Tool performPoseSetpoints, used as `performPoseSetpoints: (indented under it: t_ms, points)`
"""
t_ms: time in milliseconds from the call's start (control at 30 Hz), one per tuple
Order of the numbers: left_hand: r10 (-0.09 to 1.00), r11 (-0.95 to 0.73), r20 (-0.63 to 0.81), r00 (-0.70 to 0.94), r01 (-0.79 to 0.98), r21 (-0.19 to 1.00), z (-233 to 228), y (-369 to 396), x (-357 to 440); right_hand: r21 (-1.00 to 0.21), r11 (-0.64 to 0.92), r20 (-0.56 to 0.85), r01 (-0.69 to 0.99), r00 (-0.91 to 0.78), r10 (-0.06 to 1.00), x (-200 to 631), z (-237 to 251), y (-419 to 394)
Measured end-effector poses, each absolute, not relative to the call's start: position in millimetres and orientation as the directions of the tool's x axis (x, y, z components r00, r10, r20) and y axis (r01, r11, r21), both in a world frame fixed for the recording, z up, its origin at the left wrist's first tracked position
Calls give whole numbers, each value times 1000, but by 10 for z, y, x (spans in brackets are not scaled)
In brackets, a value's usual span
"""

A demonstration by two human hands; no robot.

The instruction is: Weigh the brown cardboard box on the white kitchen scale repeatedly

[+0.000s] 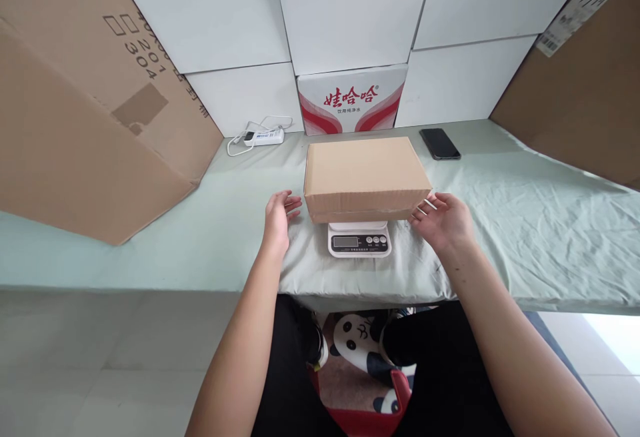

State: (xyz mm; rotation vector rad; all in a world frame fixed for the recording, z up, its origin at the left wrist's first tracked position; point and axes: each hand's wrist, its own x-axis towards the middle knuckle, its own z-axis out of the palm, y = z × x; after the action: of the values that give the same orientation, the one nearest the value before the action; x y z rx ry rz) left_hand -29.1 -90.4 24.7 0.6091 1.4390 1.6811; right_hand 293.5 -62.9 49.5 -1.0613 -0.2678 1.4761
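1. The fingers of the left hand (pixel 278 216) are spread loosely apart and hold nothing; their tips point toward the near left corner of the cardboard box (pixel 365 177) and stop just short of it.
2. The fingers of the right hand (pixel 444 218) are also apart, palm turned inward, holding nothing; the tips lie at the box's near right corner, touching or nearly so, which cannot be told.
3. The box sits between the two sets of fingers, closed, resting flat on a small white kitchen scale (pixel 359 238). Its long axis runs left to right, from one hand to the other, with a long side facing the person.
4. The scale pokes out from under the box's near edge, display and buttons showing, between the fingers and slightly nearer the person.
5. The scale stands on a tabletop (pixel 540 224) covered in pale green cloth.
6. Beyond the right fingers, past the box's far right corner, lies a dark phone (pixel 439 143).
7. Beyond the left fingers, near the wall, lies a white power strip (pixel 264 136) with its cord.
8. Straight behind the box stands a red-and-white printed carton (pixel 351 100).
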Motion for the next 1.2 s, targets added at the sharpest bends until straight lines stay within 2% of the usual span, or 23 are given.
performPoseSetpoints:
  t_ms: [867, 967, 1100, 1200]
  points:
    - [829, 16, -160, -535, -262, 965, 287, -915, -260, -697, -261, -487, -668, 173, 856, 2895, 551, -651]
    - [840, 1, -123, -529, -224, 975, 293, -925, -257, -773, -164, -369, -613, 223, 902, 2857, 547, -666]
    - [847, -168, 91, -523, -102, 980, 306, -957, -174, -908, 113, -37, -404, 346, 937, 2772, 529, -728]
    - [841, -277, 195, -505, -92, 957, 300, -989, -3, -939, 182, 95, -293, 288, 953, 2665, 492, -790]
